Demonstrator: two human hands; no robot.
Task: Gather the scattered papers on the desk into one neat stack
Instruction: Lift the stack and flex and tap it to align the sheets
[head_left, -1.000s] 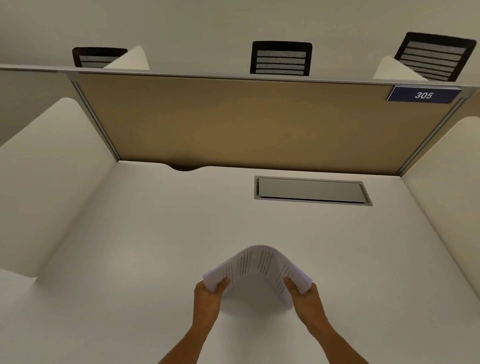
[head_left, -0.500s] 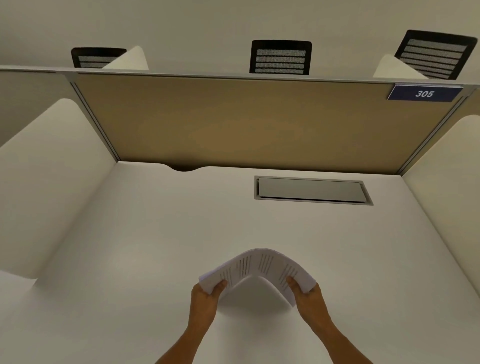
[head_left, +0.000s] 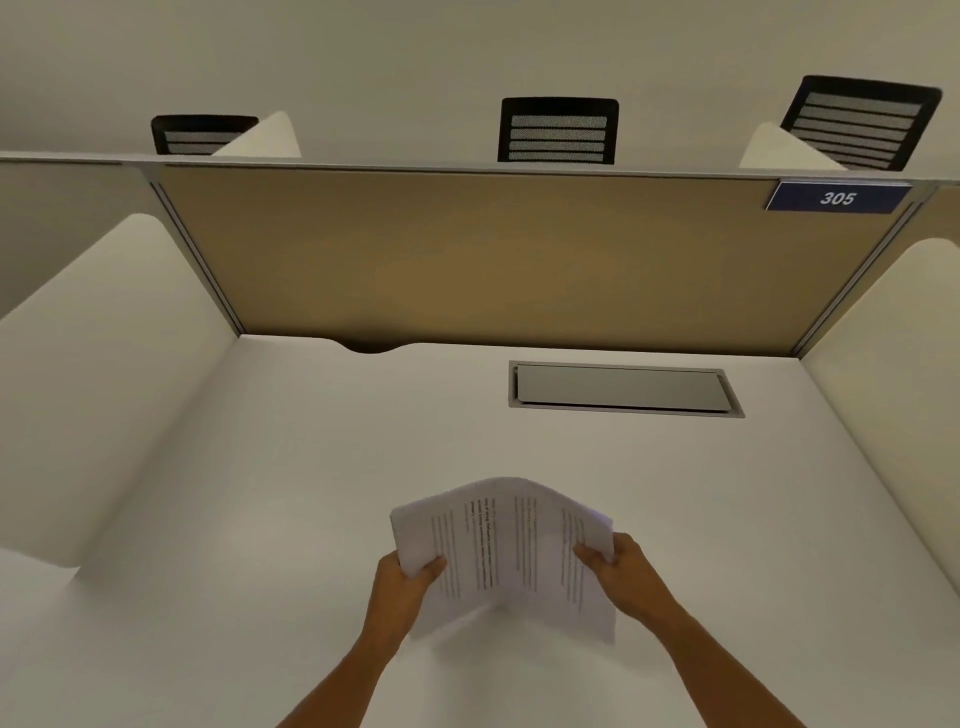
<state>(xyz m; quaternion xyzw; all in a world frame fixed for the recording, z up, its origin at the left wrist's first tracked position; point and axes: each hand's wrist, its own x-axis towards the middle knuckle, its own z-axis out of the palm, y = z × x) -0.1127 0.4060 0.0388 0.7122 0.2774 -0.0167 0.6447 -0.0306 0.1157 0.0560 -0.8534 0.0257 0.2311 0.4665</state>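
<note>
A stack of printed white papers (head_left: 506, 551) is held over the near middle of the white desk (head_left: 260, 493). My left hand (head_left: 402, 584) grips its left edge and my right hand (head_left: 621, 569) grips its right edge, thumbs on top. The sheets arch upward slightly between the hands, printed side facing me, and the lower edge hangs close to the desk. No other loose paper shows on the desk.
A grey metal cable hatch (head_left: 623, 388) is set into the desk at the back right. A tan partition (head_left: 493, 260) closes the back, with white side panels (head_left: 98, 374) left and right. A blue "305" sign (head_left: 837, 197) sits top right. Three black chairs stand beyond.
The paper stack was bent in a high arch; it has flattened and tilted so its printed face and lower edge now show. My hands moved slightly apart.
</note>
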